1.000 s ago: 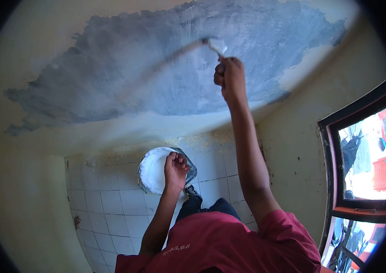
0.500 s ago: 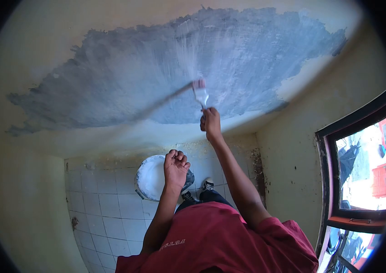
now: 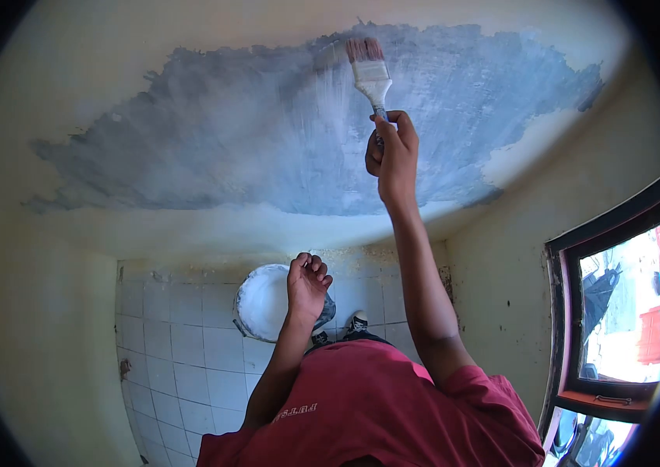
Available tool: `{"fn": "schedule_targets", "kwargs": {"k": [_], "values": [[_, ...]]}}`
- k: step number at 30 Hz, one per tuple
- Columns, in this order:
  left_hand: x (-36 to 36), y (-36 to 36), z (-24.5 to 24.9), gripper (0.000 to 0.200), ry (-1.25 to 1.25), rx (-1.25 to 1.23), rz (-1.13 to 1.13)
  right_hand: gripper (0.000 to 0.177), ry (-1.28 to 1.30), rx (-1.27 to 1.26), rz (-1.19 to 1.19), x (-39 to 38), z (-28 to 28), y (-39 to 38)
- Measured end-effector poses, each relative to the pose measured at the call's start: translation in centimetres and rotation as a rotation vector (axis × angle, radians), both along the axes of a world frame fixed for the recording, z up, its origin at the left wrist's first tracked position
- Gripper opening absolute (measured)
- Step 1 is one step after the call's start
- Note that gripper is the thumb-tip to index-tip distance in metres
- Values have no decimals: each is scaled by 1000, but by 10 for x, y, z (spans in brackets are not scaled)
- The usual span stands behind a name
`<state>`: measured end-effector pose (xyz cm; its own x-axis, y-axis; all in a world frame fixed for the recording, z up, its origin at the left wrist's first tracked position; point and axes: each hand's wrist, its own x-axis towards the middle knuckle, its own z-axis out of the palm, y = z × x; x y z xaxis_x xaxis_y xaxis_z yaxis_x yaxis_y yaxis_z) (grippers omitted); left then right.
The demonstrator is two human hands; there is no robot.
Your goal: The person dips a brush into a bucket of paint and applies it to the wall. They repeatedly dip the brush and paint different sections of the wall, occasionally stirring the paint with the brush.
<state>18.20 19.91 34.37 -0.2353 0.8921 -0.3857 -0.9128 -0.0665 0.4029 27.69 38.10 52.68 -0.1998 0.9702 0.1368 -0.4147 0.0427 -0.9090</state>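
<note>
My right hand (image 3: 396, 156) is closed round the handle of a flat paintbrush (image 3: 373, 79) with a pale ferrule and reddish-brown bristles. The bristles point up at the upper part of a grey patch (image 3: 228, 132) on the cream wall, where whitish streaks run through the grey. Whether the bristle tips touch the wall is hard to tell. Lower down, my left hand (image 3: 308, 284) is held palm up with loosely curled fingers and nothing in it. Just left of it, and partly behind it, a round bucket (image 3: 261, 303) of white paint-like material stands on the floor.
White floor tiles (image 3: 225, 350) lie below, and my shoes (image 3: 357, 321) stand near the wall's foot. On the right, a side wall (image 3: 501, 288) holds a dark-framed window (image 3: 567, 311); red and dark objects show through it.
My right hand has moved up the wall with the paintbrush, from the middle of the grey patch to near its top edge. My left hand has stayed nearly where it was.
</note>
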Motion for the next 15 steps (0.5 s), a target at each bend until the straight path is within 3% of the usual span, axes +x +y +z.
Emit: {"fn": "schedule_targets", "kwargs": {"k": [2,4,9,10,12,15], "values": [[0,0,0,16,-7,-6,0,7,93,32,-43,-12,-30,3],[0,1,0,16,-21,0,5,9,79,-102,0,-22,-80,12],[-3,-5,-2,16,-34,32,17,18,-226,-260,-101,-22,-257,7],[-5,-6,-4,16,-38,39,18,18,-226,-257,-97,-17,-268,6],[-7,-8,-4,16,-41,45,23,19,-364,-498,-79,-7,-280,6],[-10,-11,-1,16,-30,32,27,13,-348,-375,-169,-8,-256,22]]}}
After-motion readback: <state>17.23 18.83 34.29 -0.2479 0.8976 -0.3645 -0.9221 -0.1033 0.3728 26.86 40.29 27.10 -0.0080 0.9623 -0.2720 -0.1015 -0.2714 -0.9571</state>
